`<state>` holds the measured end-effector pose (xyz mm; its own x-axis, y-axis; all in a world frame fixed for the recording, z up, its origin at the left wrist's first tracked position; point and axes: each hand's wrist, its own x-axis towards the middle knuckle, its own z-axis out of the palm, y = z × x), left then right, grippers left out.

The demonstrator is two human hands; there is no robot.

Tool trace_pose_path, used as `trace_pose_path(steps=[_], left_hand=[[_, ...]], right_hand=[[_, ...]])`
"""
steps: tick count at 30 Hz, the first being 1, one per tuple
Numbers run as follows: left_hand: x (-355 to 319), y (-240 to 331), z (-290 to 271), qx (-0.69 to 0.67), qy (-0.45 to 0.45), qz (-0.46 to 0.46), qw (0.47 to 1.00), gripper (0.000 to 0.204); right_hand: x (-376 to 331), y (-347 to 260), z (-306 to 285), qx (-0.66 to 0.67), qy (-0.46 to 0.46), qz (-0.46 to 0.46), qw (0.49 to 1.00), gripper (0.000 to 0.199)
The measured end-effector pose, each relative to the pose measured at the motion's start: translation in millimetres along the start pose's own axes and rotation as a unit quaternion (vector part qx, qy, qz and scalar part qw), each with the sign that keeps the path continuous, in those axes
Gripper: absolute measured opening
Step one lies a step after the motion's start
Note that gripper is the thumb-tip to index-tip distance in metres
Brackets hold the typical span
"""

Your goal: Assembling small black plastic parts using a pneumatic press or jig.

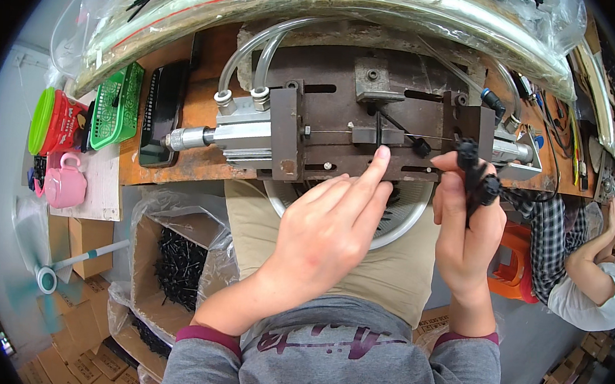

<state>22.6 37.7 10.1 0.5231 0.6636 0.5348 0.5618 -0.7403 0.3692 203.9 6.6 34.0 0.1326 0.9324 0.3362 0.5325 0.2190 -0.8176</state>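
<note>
2 bare hands work above a seated person's lap at a metal jig: the left hand (pixel 330 226) is empty, its index finger stretched forward so the tip touches the lower edge of the dark steel fixture plate (pixel 370 125), the other fingers loosely curled, while the right hand (pixel 467 230) is closed around a bundle of black plastic parts (pixel 476 178) held upright just below the plate's right end. Beneath both hands a round white basin (pixel 403 214) holds more black pieces. To the person's left, a plastic-lined cardboard box (pixel 176 257) on the floor is filled with small black parts. On the plate, a thin black piece (pixel 379 129) sits in the central slot with a fine wire running across it, and a silver pneumatic cylinder (pixel 236 136) with 2 clear hoses (pixel 260 55) is bolted at the left side. Farther along the worn wooden counter (pixel 209 69) lie a green basket (pixel 117 105), a red jar with a green lid (pixel 53 123) and a pink cup (pixel 66 182). At far right, another person in a checked sleeve (pixel 546 240) works nearby. With a fingertip this close to the slot, a stroke of the cylinder could pinch it; the loosely bunched parts could also slip from the right hand's grip.
</note>
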Motion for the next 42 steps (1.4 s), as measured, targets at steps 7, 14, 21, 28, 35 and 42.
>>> trace_pose_path(steps=[7, 14, 21, 28, 35, 42], left_hand=[[8.4, -1.5, -5.5, 0.033, -0.048, -0.031, 0.998, 0.026], [6.6, -0.4, -8.3, -0.024, 0.0, -0.027, 0.999, 0.032], [-9.4, 12.9, 0.6, -0.136, 0.071, 0.058, 0.986, 0.038], [2.2, 10.8, -6.4, -0.164, 0.04, 0.063, 0.984, 0.031], [56.9, -13.3, -11.1, 0.003, -0.032, 0.035, 0.999, 0.034], [87.4, -22.8, -14.1, 0.097, -0.189, 0.098, 0.972, 0.017]], right_hand=[[-9.0, -3.5, -6.4, 0.272, -0.026, 0.113, 0.955, 0.032], [-20.5, -7.7, -9.4, 0.284, -0.009, 0.152, 0.947, 0.029], [-21.0, -3.2, 7.0, 0.32, 0.017, 0.102, 0.942, 0.035], [-26.6, 2.7, 19.5, 0.375, 0.013, 0.089, 0.923, 0.031], [-45.0, 15.5, 5.4, 0.27, 0.084, 0.047, 0.958, 0.024], [-66.9, 19.7, 10.4, 0.28, 0.051, 0.032, 0.958, 0.023]])
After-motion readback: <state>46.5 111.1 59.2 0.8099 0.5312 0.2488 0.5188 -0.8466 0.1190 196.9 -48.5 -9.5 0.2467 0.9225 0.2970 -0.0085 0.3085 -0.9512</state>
